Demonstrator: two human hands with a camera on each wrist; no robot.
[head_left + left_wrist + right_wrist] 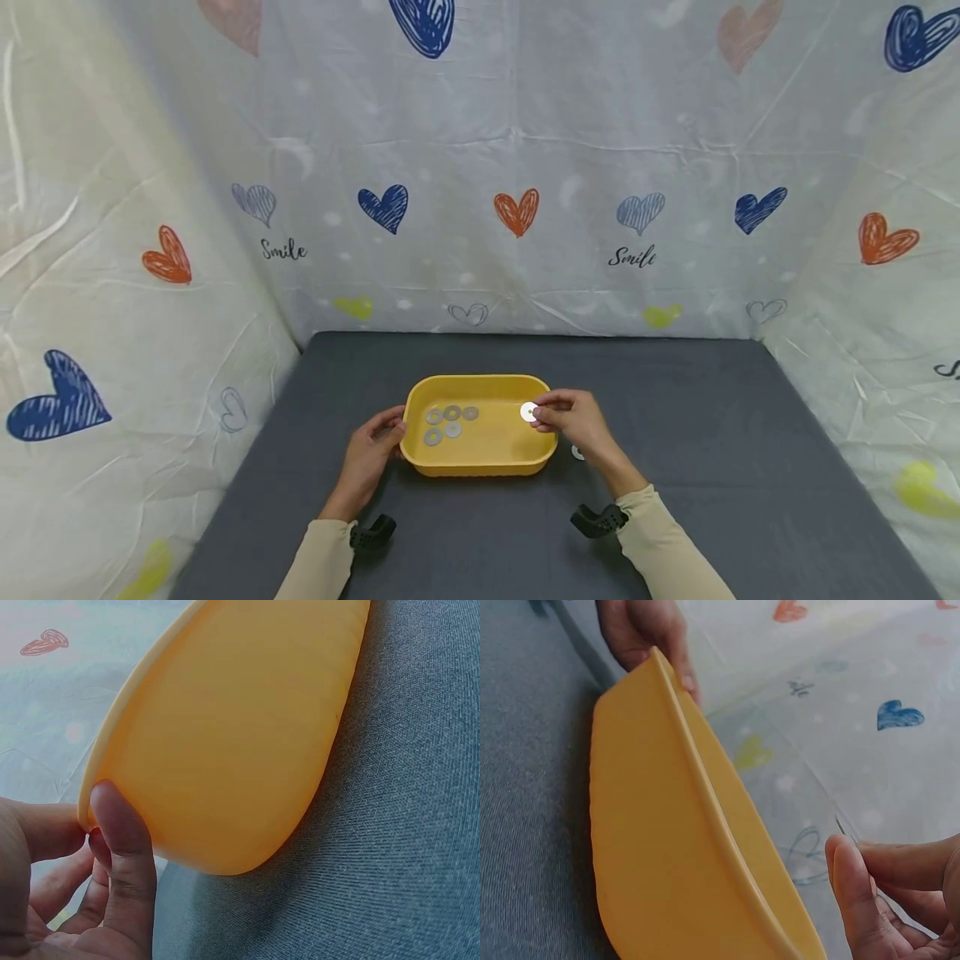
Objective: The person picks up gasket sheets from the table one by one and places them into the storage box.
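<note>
A yellow tray [495, 454] stands on the dark table, and several flat metal washers [452, 412] lie at the left of its floor. My left hand [367, 457] pinches the tray's left rim; in the left wrist view the thumb [124, 825] presses against the outer wall. Over the right end of the tray, my right hand [573, 421] pinches a shiny washer [528, 412] between thumb and fingertips. The right wrist view shows that washer edge-on as a thin sliver [840, 825]. Another washer [577, 452] lies on the table right of the tray, partly hidden by the right wrist.
The table [480, 533] has a dark grey cloth cover. A pale curtain [450, 250] printed with hearts hangs behind it and along both sides. Each wrist carries a black camera mount [372, 532].
</note>
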